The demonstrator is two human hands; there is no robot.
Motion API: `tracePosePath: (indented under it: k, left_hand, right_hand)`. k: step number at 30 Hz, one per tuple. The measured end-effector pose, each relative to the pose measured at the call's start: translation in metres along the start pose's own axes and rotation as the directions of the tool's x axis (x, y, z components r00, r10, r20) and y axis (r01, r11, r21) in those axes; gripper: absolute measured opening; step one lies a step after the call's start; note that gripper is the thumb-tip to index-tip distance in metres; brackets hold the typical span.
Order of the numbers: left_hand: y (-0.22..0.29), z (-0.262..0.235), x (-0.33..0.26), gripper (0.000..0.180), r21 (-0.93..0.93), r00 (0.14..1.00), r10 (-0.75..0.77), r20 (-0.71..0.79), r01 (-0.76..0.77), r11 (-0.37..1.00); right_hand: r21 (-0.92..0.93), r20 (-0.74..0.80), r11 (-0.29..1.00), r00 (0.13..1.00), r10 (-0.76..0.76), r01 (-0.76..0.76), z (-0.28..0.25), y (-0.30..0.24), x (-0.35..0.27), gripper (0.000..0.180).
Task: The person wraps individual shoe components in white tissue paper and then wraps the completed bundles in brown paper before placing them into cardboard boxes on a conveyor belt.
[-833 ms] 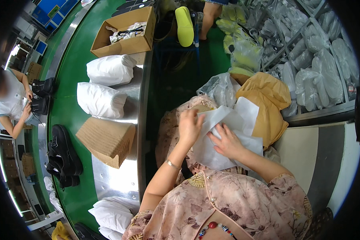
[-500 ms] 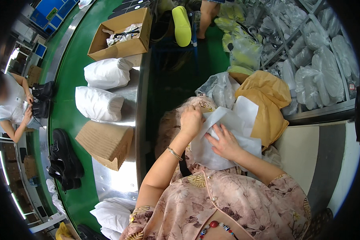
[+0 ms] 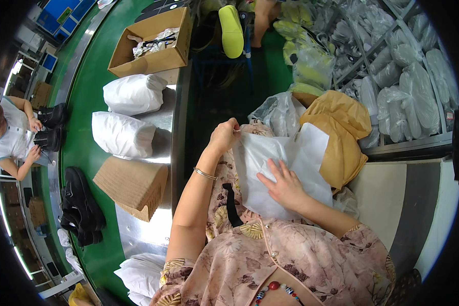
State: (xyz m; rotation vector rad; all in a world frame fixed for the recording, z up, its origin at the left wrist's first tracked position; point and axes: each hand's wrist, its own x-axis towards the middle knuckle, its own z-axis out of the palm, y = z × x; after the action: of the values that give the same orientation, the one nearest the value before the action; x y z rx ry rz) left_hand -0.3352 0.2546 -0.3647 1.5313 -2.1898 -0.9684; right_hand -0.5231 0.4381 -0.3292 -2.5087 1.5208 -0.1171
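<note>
A thin white sheet [image 3: 257,153], soft like tissue or non-woven cloth, lies spread over my lap. My left hand [image 3: 224,136] is closed in a pinch at its upper left corner. Flat on the middle of the sheet rests my right hand [image 3: 284,187], its fingers spread and holding nothing. More white material [image 3: 311,145] lies under and beside it to the right, against a crumpled yellow-brown bag [image 3: 336,120]. Whether these white layers are one piece or several I cannot tell.
Left, a metal-edged green bench carries two white-wrapped bundles [image 3: 132,94], folded brown cardboard [image 3: 130,181], an open carton [image 3: 150,64] and black shoes [image 3: 79,204]. Across it, a person [image 3: 15,135] handles black boots [image 3: 51,127]. A rack of bagged soles [image 3: 413,92] stands right.
My left hand has moved left and slightly up, drawing out the sheet's corner. The bunched sheet now lies flatter. My right hand has stayed on it, fingers spread.
</note>
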Motion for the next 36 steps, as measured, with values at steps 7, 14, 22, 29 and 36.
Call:
tracePosePath:
  k: [7,14,22,29,36]
  left_hand:
    - [0.044,0.021,-0.064,0.019,0.032,0.836,-0.01,-0.548,0.033,0.999]
    - [0.031,0.102,-0.114,0.049,-0.693,0.853,-0.482,0.202,0.472,0.545]
    - [0.039,0.093,-0.11,0.045,-0.775,0.807,-0.468,0.362,0.539,0.33]
    - [0.066,0.069,-0.103,0.059,-0.95,0.932,-0.362,-0.011,0.103,0.294]
    - [0.076,-0.023,-0.072,0.053,-0.975,0.989,-0.003,-0.151,-0.148,0.168]
  right_hand:
    - [-0.077,0.041,0.995,0.997,0.065,-0.062,0.003,-0.004,0.002,0.059]
    - [0.134,0.123,0.976,0.98,0.155,-0.172,-0.004,-0.005,0.003,0.07]
    - [0.421,0.16,0.819,0.921,0.355,-0.389,0.054,0.047,0.04,0.061]
    - [0.883,-0.179,0.468,0.9,0.398,-0.031,0.022,0.056,0.056,0.042]
    - [0.966,-0.018,-0.238,0.942,0.335,0.103,-0.075,0.053,0.098,0.037]
